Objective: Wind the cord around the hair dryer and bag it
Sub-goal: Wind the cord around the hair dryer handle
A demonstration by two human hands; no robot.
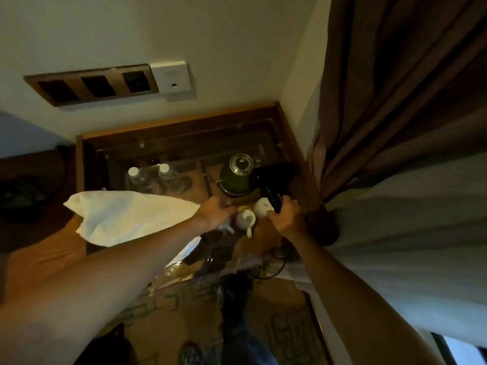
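A black hair dryer (272, 177) is held over the wooden side table (184, 125), its body next to the kettle. My right hand (286, 216) is closed around its handle from below. My left hand (216, 212) reaches in beside it over the cups, fingers curled; what it grips is hidden in the dim light. A dark cord (274, 262) loops off the table's front edge near the floor. A white cloth bag (126, 216) lies at the left, beside my left forearm.
A green kettle (235, 177), two white cups (246, 219) and two water bottles (154, 177) crowd the table. A brown curtain (395, 101) and white sheer hang at the right. A socket panel (92, 85) is on the wall. A cardboard box (184, 299) sits on the floor.
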